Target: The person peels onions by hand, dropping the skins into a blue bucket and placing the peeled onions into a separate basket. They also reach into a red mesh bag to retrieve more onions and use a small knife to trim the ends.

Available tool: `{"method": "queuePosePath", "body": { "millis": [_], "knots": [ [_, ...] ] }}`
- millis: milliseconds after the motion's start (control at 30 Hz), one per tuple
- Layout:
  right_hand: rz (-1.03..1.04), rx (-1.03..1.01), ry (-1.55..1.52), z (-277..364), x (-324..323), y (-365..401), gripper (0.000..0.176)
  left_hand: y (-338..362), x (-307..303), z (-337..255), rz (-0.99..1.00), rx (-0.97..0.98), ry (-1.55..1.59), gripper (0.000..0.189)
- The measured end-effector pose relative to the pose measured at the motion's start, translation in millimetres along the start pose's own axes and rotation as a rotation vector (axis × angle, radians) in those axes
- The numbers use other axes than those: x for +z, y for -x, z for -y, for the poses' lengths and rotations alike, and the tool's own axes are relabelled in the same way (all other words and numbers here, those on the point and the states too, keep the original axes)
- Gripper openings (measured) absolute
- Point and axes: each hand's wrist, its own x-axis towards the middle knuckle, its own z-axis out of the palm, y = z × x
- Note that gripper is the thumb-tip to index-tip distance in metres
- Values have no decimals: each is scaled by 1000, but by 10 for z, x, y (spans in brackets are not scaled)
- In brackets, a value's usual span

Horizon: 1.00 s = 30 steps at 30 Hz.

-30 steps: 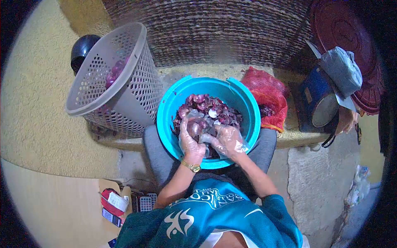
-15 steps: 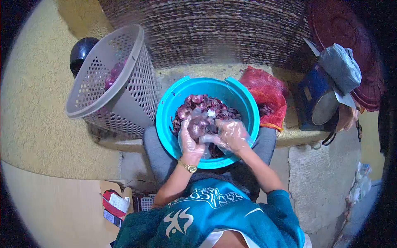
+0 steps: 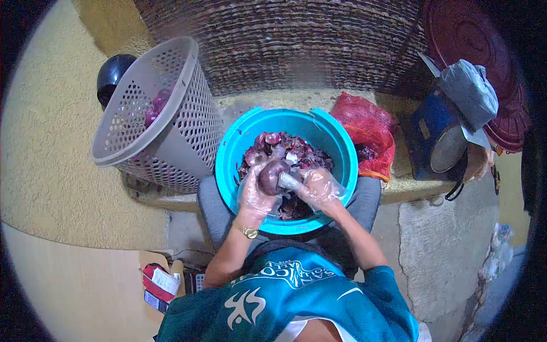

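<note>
My left hand [image 3: 255, 192], in a clear plastic glove, is wrapped round a large red onion [image 3: 272, 177] above the basin. From the other side my right hand [image 3: 320, 187], gloved the same way, presses its fingers against the onion's right side and grips there. Beneath both hands stands a turquoise basin [image 3: 228, 142], resting between my knees. Inside it lie more red onions [image 3: 268, 138] and a heap of loose dark purple skins [image 3: 296, 210], partly hidden by my hands.
Left of the basin a grey perforated basket [image 3: 191, 122] leans, with several red onions [image 3: 156, 108] in it. A red mesh sack [image 3: 364, 128] lies close to the basin's right. Further right stand a blue scale [image 3: 424, 134] and a grey plastic-wrapped bundle [image 3: 470, 94].
My left hand has shifted slightly left and turned with the onion, whose smooth rounded side now shows. My right fingers have moved onto the onion's right side.
</note>
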Motion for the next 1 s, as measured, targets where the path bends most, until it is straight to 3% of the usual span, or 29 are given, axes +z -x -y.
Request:
{"method": "queuePosePath", "body": {
  "millis": [33,100,233,300,367,433,567,633,667,733,800,867,933,1000],
  "knots": [
    [-1,0,-1,-36,44,-16,62,32,31,-52,77,-118,38,37],
    [-88,-98,9,-64,107,-9,64,-55,53,-13,11,-173,94,38],
    [-79,5,-63,31,187,35,65,-47,194,125,-109,-81,183,30],
    [-170,134,-268,28,341,-6,57,-73,298,163,-223,96,235,29],
    [-100,199,-349,86,372,-3,63,-89,332,162,-235,124,244,29],
    [-145,206,-655,138,444,4,60,-131,322,146,-154,114,264,32],
    [-183,200,-666,134,458,15,54,-91,271,69,-81,79,227,36],
    [-184,211,-594,159,363,-17,54,-27,227,-32,64,-1,42,43],
    [-167,189,-476,161,266,27,56,6,107,-84,112,-104,42,47],
    [-102,115,-132,147,167,4,56,-23,22,-81,137,-75,-1,47],
    [-146,68,-130,53,286,-43,55,-48,-15,-61,172,-42,-14,44],
    [-188,24,-126,17,375,-32,55,-41,7,33,91,33,-6,43],
    [-228,33,-392,76,446,-16,52,-52,8,58,10,106,1,41],
    [-193,67,-250,80,481,15,51,-123,-38,51,-105,133,64,37]
  ]
}}
